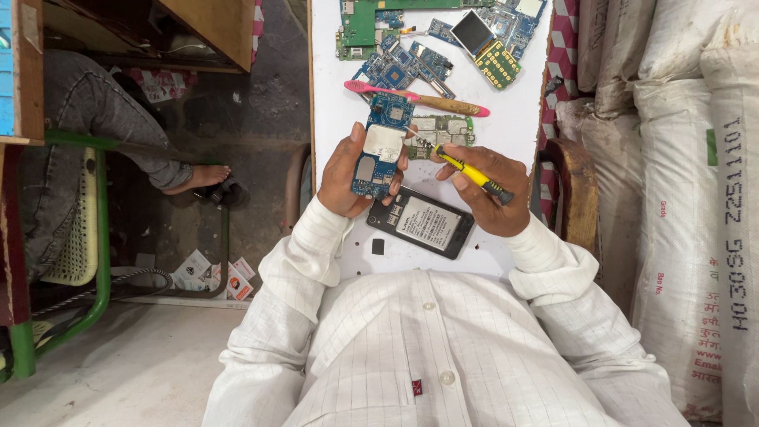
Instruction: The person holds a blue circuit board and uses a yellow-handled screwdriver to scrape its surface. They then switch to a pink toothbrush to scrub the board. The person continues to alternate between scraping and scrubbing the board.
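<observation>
- Nearest the camera: white shirt front [427,348] of the person, sleeves running up to both hands over a white surface [506,119].
- Left hand [348,178] is closed around a blue circuit board [379,150], thumb along one edge, fingers along the other; board stands upright, component face toward the camera, presumably so it can be worked on.
- Right hand [486,190] grips a yellow screwdriver [473,174] in a pencil-like hold; tip points toward 10 o'clock, ending just beside the board's right edge. Cannot tell whether tip touches it.
- Board lies at 9 o'clock of the right hand, near it, raised off the surface.
- Black phone body [423,224] with its back open lies flat on the surface at 6 o'clock of the board, just beneath both hands.
- Pink toothbrush [415,97] lies across the surface at 12 o'clock of the board; a green board [443,130] sits just below it.
- More boards, green and blue [443,35], are heaped at the far end.
- White sacks [688,198] stand at 3 o'clock; another person's bare foot [202,178] rests at 9 o'clock on the floor.
</observation>
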